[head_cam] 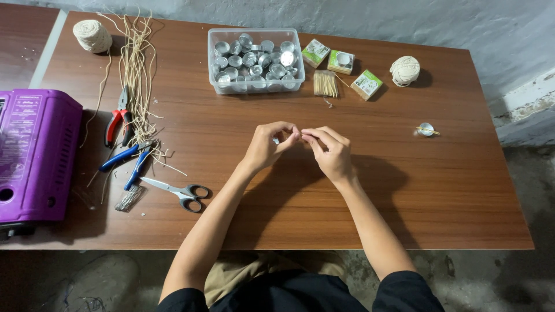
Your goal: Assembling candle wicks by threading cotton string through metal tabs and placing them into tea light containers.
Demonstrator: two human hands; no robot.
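Above the middle of the brown wooden table (439, 190), my left hand (269, 145) and my right hand (330, 151) meet fingertip to fingertip. Both pinch a tiny pale item between them, a small metal piece or wick; it is too small to tell which. A clear plastic tub (255, 85) of several small round metal cups stands beyond my hands. One lone metal cup (426, 129) with a thin stick across it sits to the right.
Cut wick strands (136, 63), red-handled pliers (117, 122), blue-handled pliers (128, 162) and scissors (176, 190) lie at left beside a purple machine (36, 153). Twine balls (92, 36) (404, 70), small boxes (341, 61) and a stick bundle (325, 84) lie at the back.
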